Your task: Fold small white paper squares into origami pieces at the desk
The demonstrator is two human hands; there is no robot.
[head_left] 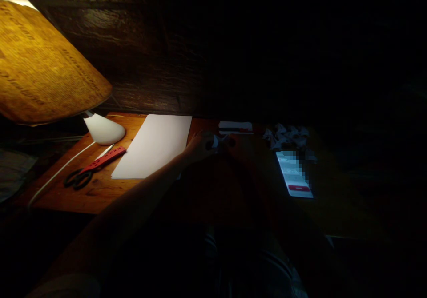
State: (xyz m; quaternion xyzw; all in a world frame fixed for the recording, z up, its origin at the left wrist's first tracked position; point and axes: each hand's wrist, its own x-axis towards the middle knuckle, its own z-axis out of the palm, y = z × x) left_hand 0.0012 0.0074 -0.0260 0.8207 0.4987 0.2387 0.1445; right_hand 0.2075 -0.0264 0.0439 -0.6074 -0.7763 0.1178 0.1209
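Note:
Over the middle of the table, my left hand and my right hand are close together in deep shadow. Between them is a small piece of folded white paper, pinched from both sides; its exact shape is too dark to make out. The fingers of the right hand barely show. Left of my left hand lies a stack of white paper sheets. Beyond my hands, a small flat stack of white paper pieces has a dark and red slim object lying on it.
A lit lamp with a yellow shade and white base stands at left, its cord crossing the table. Black-handled scissors lie by a red perforated strip. Several folded white papers and a lit phone are at right.

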